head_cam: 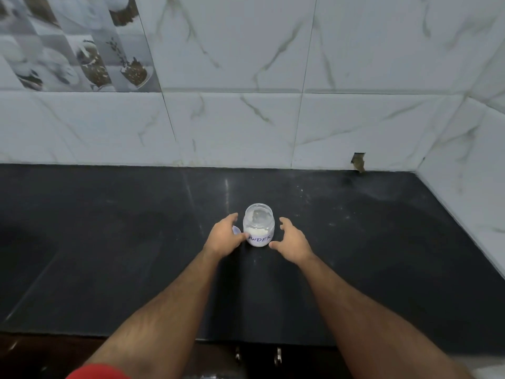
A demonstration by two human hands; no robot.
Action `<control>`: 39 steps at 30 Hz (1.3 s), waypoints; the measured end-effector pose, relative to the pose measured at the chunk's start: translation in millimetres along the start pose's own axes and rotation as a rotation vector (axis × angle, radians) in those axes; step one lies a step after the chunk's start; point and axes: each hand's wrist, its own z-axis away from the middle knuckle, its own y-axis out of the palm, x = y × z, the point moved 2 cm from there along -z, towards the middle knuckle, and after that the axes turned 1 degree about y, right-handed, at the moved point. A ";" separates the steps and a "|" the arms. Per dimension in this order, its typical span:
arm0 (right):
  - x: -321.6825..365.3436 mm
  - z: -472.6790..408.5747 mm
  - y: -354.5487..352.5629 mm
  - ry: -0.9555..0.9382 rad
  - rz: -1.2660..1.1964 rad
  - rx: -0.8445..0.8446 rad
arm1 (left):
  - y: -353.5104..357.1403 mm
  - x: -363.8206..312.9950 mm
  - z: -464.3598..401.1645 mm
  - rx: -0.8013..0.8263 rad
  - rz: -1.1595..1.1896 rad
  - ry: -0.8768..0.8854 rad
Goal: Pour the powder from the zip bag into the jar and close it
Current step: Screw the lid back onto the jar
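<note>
A small clear jar (pixel 258 225) stands upright at the middle of the black counter (pixel 109 242). It holds white powder in its lower half, carries a white label reading "POWDER", and a clear lid sits on top. My left hand (pixel 222 236) is at the jar's left side with fingers spread and the thumb tip touching the label. My right hand (pixel 291 240) hovers just right of the jar, fingers apart, not touching it. A small pale rounded thing (pixel 235 230) shows in the crook of my left hand; I cannot tell what it is. No zip bag is in view.
White marble-look tiles (pixel 273 119) form the back wall, and a side wall (pixel 464 201) closes the counter on the right. A chipped hole (pixel 358 161) sits at the wall's base. Cabinet handles (pixel 277 356) show below the counter's front edge.
</note>
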 end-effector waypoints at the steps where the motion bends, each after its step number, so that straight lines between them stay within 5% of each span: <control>1: 1.1 -4.6 1.3 -0.008 0.002 0.019 | 2.2 -1.3 -3.5 0.014 0.010 0.000; 18: -32.3 -42.0 -28.4 -0.231 -0.382 0.231 | 27.2 -56.3 -33.7 -0.124 0.333 -0.083; 29: -31.6 -32.4 -32.0 -0.186 -0.549 0.013 | 23.2 -75.9 -38.1 0.030 0.456 -0.047; 33: -34.3 -29.3 -27.9 -0.154 -0.574 -0.022 | 5.9 -28.4 -46.8 -0.103 0.085 -0.111; 39: -40.4 -22.7 -25.0 -0.096 -0.578 -0.032 | 11.1 15.9 -43.1 0.111 -0.507 -0.203</control>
